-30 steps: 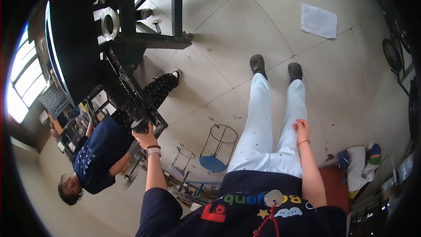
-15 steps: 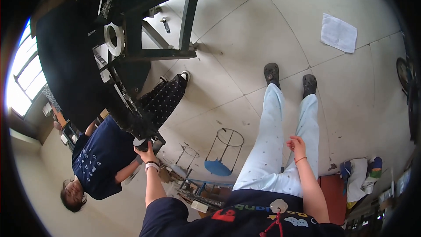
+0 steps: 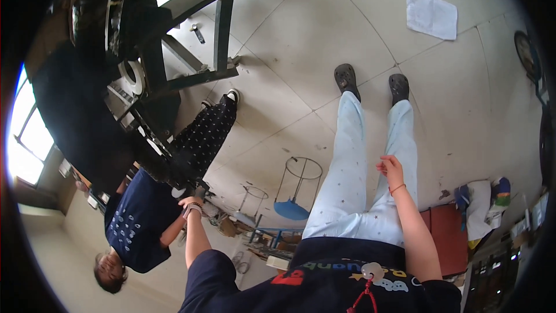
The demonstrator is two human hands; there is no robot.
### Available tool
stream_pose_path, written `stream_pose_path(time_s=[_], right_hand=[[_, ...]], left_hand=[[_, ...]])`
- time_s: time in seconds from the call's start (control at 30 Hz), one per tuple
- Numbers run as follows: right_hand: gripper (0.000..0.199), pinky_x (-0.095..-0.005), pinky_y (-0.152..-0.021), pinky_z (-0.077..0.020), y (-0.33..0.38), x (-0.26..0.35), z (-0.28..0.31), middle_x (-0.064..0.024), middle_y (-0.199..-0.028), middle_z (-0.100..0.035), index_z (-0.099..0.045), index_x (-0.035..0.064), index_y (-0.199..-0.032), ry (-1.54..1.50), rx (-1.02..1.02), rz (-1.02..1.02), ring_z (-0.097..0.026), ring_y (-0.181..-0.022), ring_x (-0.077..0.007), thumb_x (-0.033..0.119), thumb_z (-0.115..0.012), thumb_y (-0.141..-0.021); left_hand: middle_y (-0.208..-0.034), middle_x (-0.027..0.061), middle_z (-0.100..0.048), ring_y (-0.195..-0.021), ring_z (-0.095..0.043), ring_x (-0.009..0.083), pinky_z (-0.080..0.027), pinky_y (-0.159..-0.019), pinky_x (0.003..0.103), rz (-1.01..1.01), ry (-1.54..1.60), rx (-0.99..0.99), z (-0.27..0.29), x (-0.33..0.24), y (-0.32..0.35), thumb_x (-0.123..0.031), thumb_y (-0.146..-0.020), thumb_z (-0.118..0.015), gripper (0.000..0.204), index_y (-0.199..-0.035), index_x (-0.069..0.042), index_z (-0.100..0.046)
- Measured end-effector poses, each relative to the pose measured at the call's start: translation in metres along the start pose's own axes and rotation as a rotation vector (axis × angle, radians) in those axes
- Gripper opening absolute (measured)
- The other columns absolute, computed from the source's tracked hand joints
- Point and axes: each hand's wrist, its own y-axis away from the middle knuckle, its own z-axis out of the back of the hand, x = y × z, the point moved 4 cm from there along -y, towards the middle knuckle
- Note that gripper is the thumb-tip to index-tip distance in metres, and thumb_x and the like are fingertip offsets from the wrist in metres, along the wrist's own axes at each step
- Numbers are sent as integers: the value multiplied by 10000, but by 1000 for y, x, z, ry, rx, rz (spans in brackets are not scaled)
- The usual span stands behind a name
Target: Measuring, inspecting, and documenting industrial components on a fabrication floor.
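My left hand point(image 3: 191, 203) is at the near end of a large dark machine point(image 3: 153, 165), its fingers bent round the dark end part beside a pale round piece point(image 3: 178, 193). What the fingertips touch is partly hidden. My right hand point(image 3: 391, 167) hangs in front of my light blue trousers with nothing in it, fingers loosely bent and apart. On the machine sit a white ring point(image 3: 134, 77) and a broad black panel point(image 3: 75, 116). Across the machine's end, another person point(image 3: 142, 220) in a dark blue shirt stands close, an arm reaching toward it.
The machine's metal leg frame point(image 3: 223, 35) stands on the tiled floor. A blue-seated stool point(image 3: 291, 210) is near my left side. A white sheet point(image 3: 431, 14) lies on the floor ahead. At right are a red-brown board point(image 3: 446, 237) and bundled cloth point(image 3: 479, 208). A wheel point(image 3: 526, 55) shows far right.
The whole view has shifted, so the machine and floor sit further left and higher. My left hand stays at the machine's end, its fingers less visible. My right hand remains by my thigh.
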Motion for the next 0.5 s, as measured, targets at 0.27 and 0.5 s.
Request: stream_pose_path(time_s=[0.27, 0.5], right_hand=[[207, -240, -667, -472, -12, 13, 28, -65, -854, -703, -642, 67, -1071, -67, -53, 87, -642, -734, -124, 140, -480, -963], [214, -248, -683, -478, -27, -19, 63, -80, -854, -699, -639, 58, -1065, -239, -167, 83, -640, -752, -138, 155, -479, -962]], left_hand=[[-1253, 212, -611, -1177, -560, 385, -425, -1014, 465, -1473, 219, -707, 325, -318, 377, -129, -931, -594, 421, -1331, -14, -533], [-1382, 267, -483, -1269, -447, 420, -316, -1103, 520, -1164, 623, -1928, 693, -358, 422, -344, -952, -634, 662, -1410, 69, -396]])
